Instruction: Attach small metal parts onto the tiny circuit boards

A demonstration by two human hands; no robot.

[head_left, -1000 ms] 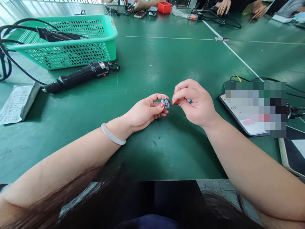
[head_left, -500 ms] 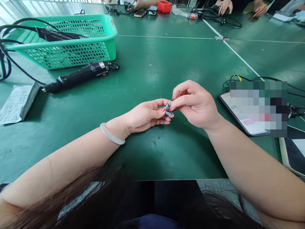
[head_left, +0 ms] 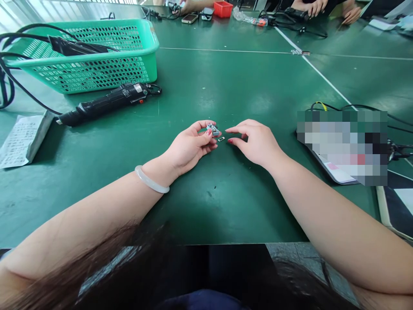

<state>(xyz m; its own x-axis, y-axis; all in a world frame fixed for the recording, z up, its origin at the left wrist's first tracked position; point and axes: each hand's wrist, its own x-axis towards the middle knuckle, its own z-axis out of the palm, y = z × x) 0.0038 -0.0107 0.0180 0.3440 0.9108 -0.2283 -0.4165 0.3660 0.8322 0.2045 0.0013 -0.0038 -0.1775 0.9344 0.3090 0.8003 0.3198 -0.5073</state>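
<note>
Between the thumb and fingers of my left hand [head_left: 193, 144] is a small grey part with dark details [head_left: 213, 129]; its exact kind is too small to make out. A tiny pale rectangular piece with a dark middle [head_left: 221, 139] lies just below it, close to my left fingertips, apparently on the green table [head_left: 180, 215]. To the right of both, my right hand [head_left: 256, 142] has its thumb and index finger apart, pointing left at the tiny piece. Nothing shows between those fingers.
On the left are a black electric screwdriver [head_left: 106, 103], a green perforated basket [head_left: 97, 69] with cables and a dark tool, and a folded paper [head_left: 22, 137]. A partly blurred phone [head_left: 342, 174] lies right. Other people's hands [head_left: 316, 7] handle black cables across the table.
My right hand has come off the grey part, its fingers now apart. My left hand has shifted left and up with the part. The tiny rectangular piece now shows below it.
</note>
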